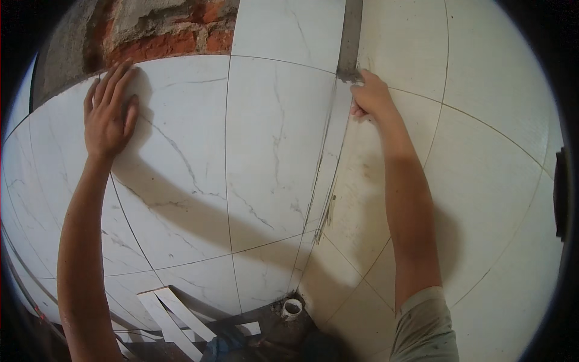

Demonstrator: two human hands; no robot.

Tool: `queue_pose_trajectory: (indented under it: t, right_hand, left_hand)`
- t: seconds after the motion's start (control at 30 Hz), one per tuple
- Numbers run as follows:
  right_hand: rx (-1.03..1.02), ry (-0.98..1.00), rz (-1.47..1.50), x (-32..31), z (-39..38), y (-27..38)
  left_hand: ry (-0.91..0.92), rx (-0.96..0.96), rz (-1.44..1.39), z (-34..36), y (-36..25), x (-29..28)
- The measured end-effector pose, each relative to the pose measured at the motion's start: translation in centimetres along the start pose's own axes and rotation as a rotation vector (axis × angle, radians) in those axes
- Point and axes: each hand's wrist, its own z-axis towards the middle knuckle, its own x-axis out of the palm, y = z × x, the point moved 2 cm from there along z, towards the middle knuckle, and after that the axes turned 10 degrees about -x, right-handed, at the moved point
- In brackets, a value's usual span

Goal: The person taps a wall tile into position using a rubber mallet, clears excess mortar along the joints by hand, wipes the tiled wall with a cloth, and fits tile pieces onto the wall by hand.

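Note:
My left hand (113, 108) rests with its fingers stretched on the white veined wall tiles (181, 139), fingertips at their top edge below exposed brick (163, 45). My right hand (369, 93) is curled at the corner where the veined tiles meet the cream tiles (482, 78). It is at the lower end of a narrow grey untiled strip (351, 30), near the top of a narrow white tile strip (325, 151). What its fingertips hold, if anything, is hidden.
Below are loose white tile strips (175, 323) leaning near the wall, a white pipe end (292, 308) in the lower corner, and dark clutter around it. Another white veined tile (286, 27) sits above, beside the brick. A dark object (560, 193) is at the right rim.

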Motion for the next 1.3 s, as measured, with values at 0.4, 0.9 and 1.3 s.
queue_pose_trajectory:
  t: [0.4, 0.9, 1.3]
  right_hand:
    - [-0.031, 0.016, -0.037, 1.6, -0.3, 0.0]
    - [0.032, 0.02, -0.127, 0.8, 0.5, -0.5]
    - [0.094, 0.057, 0.019, 0.9, 0.7, -1.2]
  left_hand:
    - [-0.012, 0.003, 0.017, -0.2, 0.4, 0.0]
    - [-0.022, 0.002, -0.019, -0.1, 0.2, -0.3]
    - [-0.036, 0.005, -0.049, -0.2, 0.0, -0.1]
